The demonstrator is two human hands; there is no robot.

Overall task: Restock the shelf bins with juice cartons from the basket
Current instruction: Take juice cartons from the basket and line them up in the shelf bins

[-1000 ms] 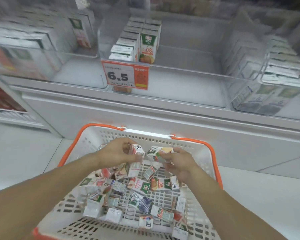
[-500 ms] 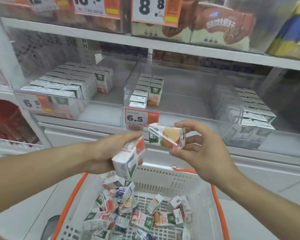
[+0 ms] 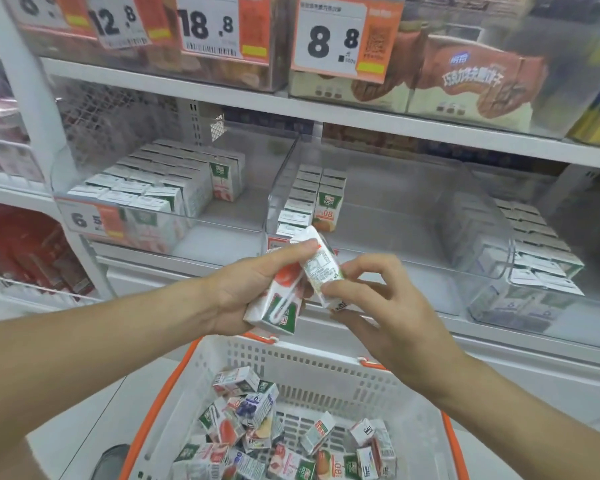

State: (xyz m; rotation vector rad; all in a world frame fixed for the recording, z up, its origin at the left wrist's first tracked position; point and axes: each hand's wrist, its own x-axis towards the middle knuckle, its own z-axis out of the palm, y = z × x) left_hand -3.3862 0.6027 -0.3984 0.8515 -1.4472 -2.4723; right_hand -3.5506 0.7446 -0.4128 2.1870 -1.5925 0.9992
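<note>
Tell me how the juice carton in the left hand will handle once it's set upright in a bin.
The carton in the left hand looks stiff: its flat faces and edges keep shape under the grip. Boxy, so it won't roll. Tall and narrow, so a nudge could probably tip it, though neighbours in the middle bin stand upright.

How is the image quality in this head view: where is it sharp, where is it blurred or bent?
Head view: even, bright shop lighting with no hard shadows; the two held cartons and the 8.8 price tag read sharp; the upper right corner and the left edge smear; the wide-angle lens bows the shelf edge; the clear middle bin looks hazy from soft reflections.
</note>
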